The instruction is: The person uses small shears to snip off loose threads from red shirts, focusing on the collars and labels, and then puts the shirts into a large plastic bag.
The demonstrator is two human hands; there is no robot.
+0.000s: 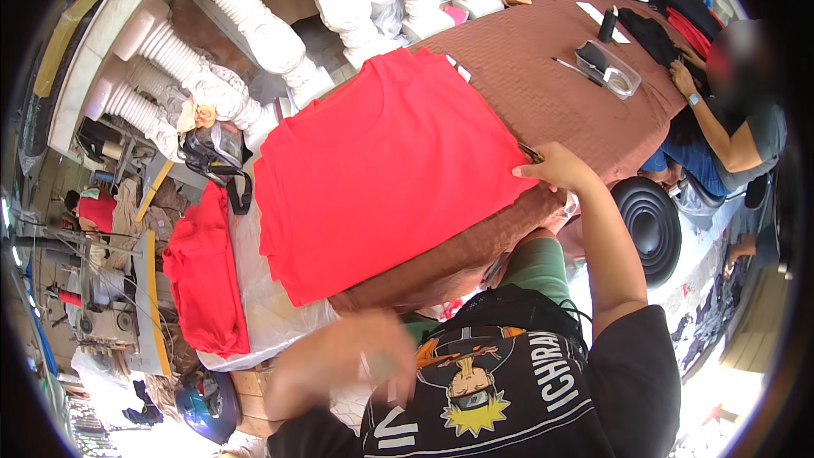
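Note:
Red T-shirts [373, 178] lie flat in a stack on the brown-covered table in front of me, with the round neckline toward the far left. My right hand [555, 168] is at the stack's right corner, its thumb against the red cloth and its other fingers curled. A small dark, slim object [532, 153] shows beside those fingers; its kind is unclear. Near the table's front edge, close to my body, my left hand [373, 360] is smeared by motion. A pale patch shows at it, and whether it holds anything is unclear.
More red cloth [208, 276] is heaped on the plastic-covered left end. A clear tray [609, 68] and a black bottle [608, 24] stand on the brown cover [526, 42]. At the right a co-worker [738, 136] handles black cloth. White balusters [254, 21] line the far side.

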